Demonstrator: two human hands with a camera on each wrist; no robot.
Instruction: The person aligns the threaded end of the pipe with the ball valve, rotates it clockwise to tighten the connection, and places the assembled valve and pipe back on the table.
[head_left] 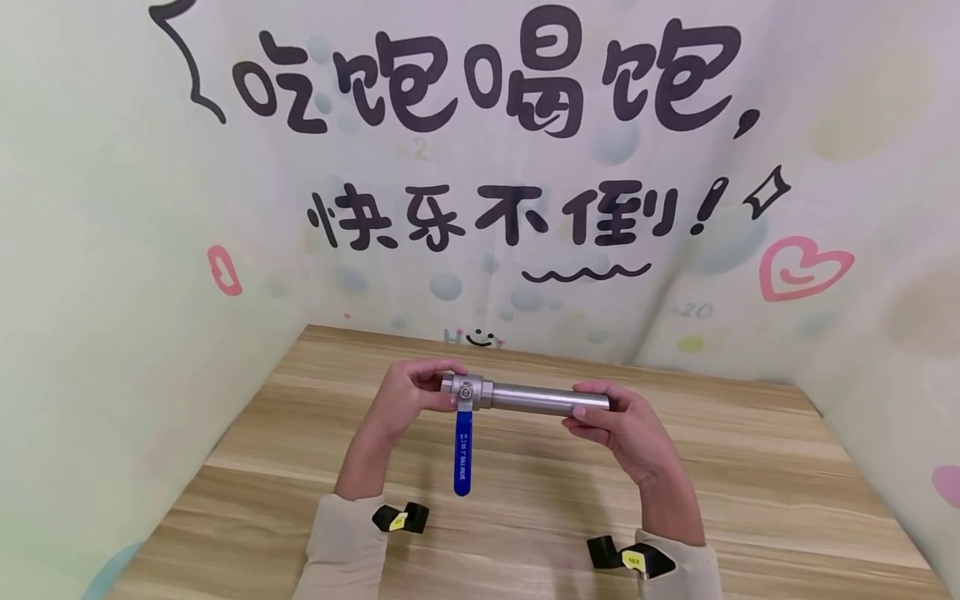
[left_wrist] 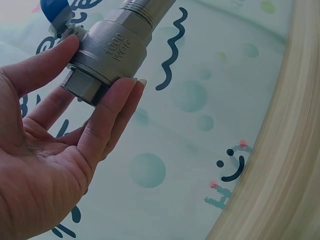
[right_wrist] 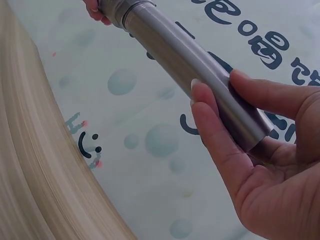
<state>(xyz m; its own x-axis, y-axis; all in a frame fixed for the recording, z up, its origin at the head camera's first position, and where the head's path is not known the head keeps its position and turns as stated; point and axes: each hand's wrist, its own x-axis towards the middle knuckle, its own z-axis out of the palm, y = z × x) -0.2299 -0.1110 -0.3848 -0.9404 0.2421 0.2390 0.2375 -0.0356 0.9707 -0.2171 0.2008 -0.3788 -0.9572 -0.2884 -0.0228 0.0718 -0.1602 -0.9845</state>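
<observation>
A silver ball valve point(head_left: 467, 392) with a blue lever handle point(head_left: 463, 454) is joined to a plain metal pipe point(head_left: 536, 398). My left hand point(head_left: 408, 396) pinches the valve body between thumb and fingertips at its outer end. The raised lettering on the valve point(left_wrist: 112, 47) shows in the left wrist view. At the other end, my right hand point(head_left: 626, 425) grips the pipe near its free end, thumb on one side and fingers on the other. Both hold it nearly level above the table, the lever pointing toward me. Threads point(left_wrist: 142, 12) show where the pipe meets the valve.
The wood-grain table point(head_left: 525, 525) spreads beneath both hands. Behind it stands a pale printed wall point(head_left: 480, 304) with dark lettering and a pink heart. Black wrist mounts point(head_left: 401, 518) with yellow labels sit on both sleeves.
</observation>
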